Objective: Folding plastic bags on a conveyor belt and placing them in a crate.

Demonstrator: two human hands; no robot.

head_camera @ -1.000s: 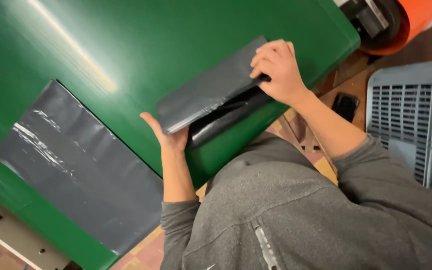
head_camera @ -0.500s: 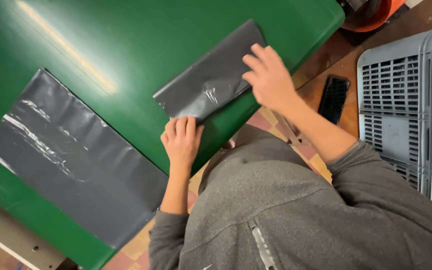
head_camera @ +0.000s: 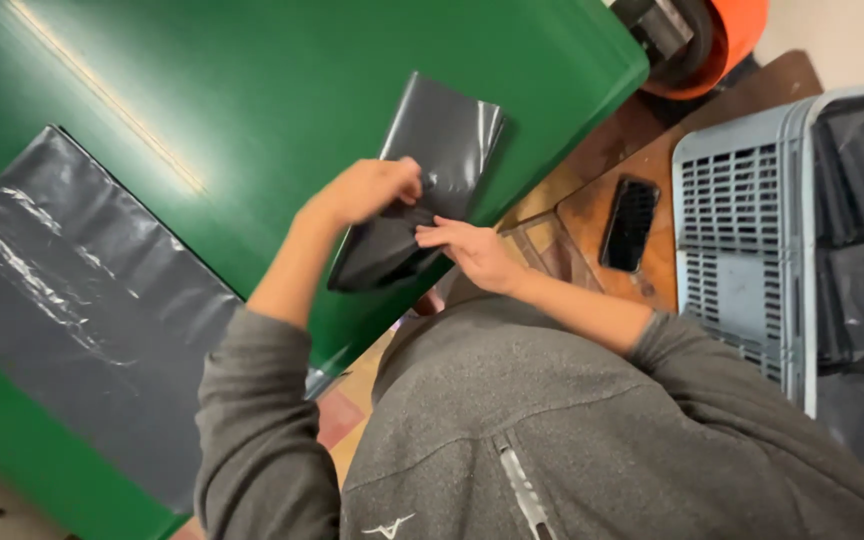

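Observation:
A folded black plastic bag (head_camera: 432, 160) lies on the green table (head_camera: 282, 90) near its edge. My left hand (head_camera: 367, 190) grips the bag's near part from above and lifts it off the table. My right hand (head_camera: 472, 250) pinches the same near end from the side, fingers on the plastic. A second black bag (head_camera: 82, 310) lies flat and unfolded on the table to the left, apart from both hands.
A grey slatted crate (head_camera: 742, 230) with black bags inside stands at the right. A dark phone (head_camera: 630, 224) lies on a brown wooden surface beside it. An orange and black device (head_camera: 702, 35) sits past the table's far corner.
My left hand moved up from the table edge onto the folded bag. My right hand came down to its near end. The bag's near part now lifts off the table.

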